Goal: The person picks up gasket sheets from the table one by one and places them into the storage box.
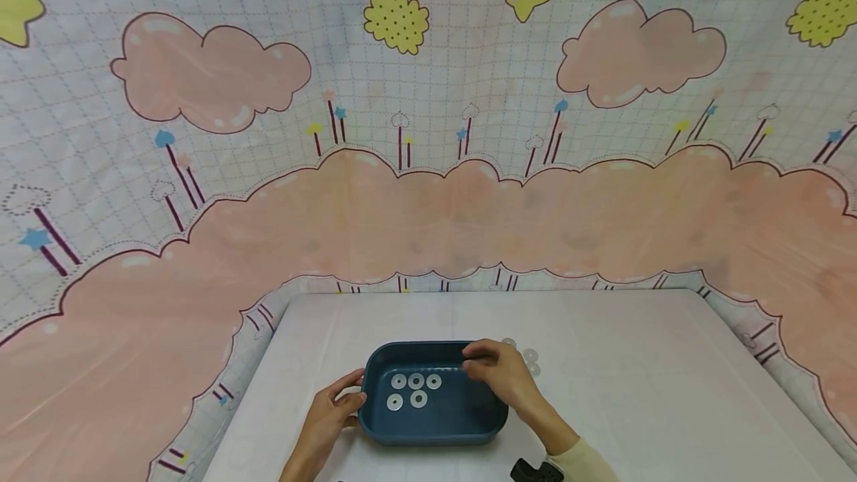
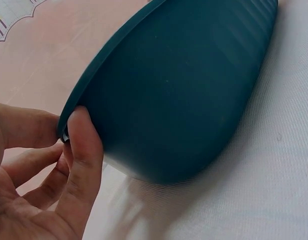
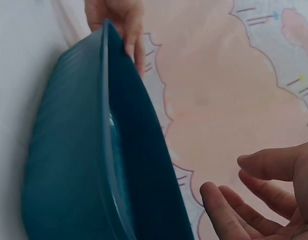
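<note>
Your left hand (image 1: 328,409) pinches a blue tray (image 1: 435,438) lying lengthwise left-to-right on the desk (image 1: 636,385); your right hand (image 1: 504,373), loose and empty, hovers nearer the washers (image 1: 531,356) beside its far right corner.

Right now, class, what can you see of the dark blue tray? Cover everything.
The dark blue tray is a rounded rectangle with raised walls and a narrow rim, smooth and plastic-looking. It sits upright on the white tabletop. Five washers lie inside, mostly toward the left. The left hand grips its left end; the right hand does not touch it.
</note>
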Action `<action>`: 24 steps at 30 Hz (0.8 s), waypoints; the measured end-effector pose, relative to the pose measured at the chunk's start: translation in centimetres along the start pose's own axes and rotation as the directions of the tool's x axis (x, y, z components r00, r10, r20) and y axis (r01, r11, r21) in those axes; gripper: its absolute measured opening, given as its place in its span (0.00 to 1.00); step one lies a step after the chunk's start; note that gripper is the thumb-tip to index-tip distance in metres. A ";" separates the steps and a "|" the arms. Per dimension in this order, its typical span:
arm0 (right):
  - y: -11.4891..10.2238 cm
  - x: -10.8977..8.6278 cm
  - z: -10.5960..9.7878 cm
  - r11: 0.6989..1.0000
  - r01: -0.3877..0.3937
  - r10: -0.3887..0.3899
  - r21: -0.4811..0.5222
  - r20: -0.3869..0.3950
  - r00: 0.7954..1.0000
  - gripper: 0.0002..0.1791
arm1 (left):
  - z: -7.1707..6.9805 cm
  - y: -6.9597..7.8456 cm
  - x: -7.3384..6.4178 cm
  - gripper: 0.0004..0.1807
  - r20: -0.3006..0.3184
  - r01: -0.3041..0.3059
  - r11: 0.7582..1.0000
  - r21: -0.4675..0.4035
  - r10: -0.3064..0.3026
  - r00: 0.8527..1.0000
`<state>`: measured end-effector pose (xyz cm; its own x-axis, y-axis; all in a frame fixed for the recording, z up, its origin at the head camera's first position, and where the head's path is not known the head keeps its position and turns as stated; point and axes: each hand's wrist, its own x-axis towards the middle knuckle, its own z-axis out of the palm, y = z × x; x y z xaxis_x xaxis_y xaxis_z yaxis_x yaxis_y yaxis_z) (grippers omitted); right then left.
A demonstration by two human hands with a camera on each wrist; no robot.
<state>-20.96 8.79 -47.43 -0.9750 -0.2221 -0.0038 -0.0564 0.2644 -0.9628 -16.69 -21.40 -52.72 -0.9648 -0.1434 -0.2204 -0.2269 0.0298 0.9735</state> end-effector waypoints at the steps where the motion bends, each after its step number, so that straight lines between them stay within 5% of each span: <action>1: 0.0 -0.1 -0.2 1.000 -0.002 0.002 0.010 -0.003 1.000 0.13 | 0.0 0.0 0.0 0.27 -0.003 0.001 1.000 0.002 -0.001 1.000; 24: 2.3 -1.2 -6.7 0.999 -0.025 0.027 0.020 -0.110 0.994 0.13 | 0.0 -0.1 0.1 0.28 -0.004 0.006 1.000 0.008 -0.006 1.000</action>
<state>-21.35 15.97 -47.84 -0.9939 -0.1103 -0.0001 -0.0278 0.2514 -0.9675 -16.82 -21.41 -52.83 -0.9630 -0.1470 -0.2258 -0.2335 0.0367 0.9717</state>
